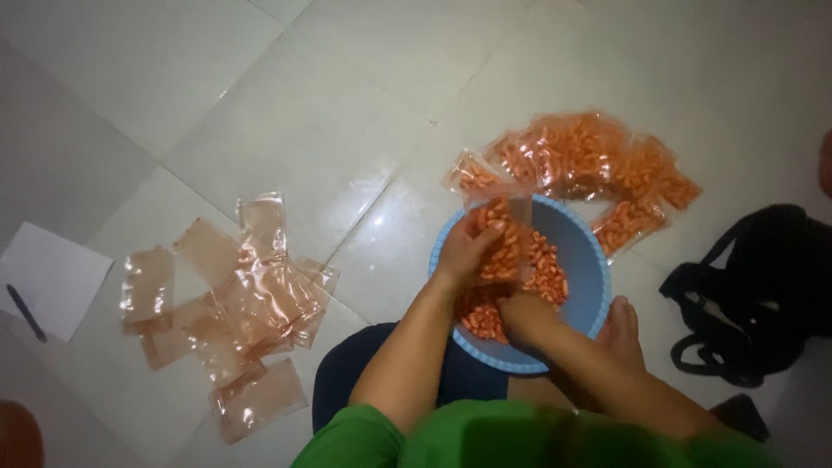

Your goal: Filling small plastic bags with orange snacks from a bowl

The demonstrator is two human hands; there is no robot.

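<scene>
Lower centre: right hand (527, 314) dug into orange pellets (548, 270) in the blue bowl (589, 286) — grip not discernible. Left hand (464, 251) pinches a part-filled clear pouch (504, 238) upright over the bowl. Empty pouches (234, 312) lie centre left; filled pouches (589, 160) — beyond the bowl.

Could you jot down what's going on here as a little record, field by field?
Setting: person seated on a pale tiled floor
Left hand: holds a small clear bag upright over the bowl
Right hand: down among orange-red pieces in the blue bowl
Filled bags: piled beyond the bowl
Empty bags: scattered at the left
Also: paper sheet with a pen; black bag at the right
</scene>
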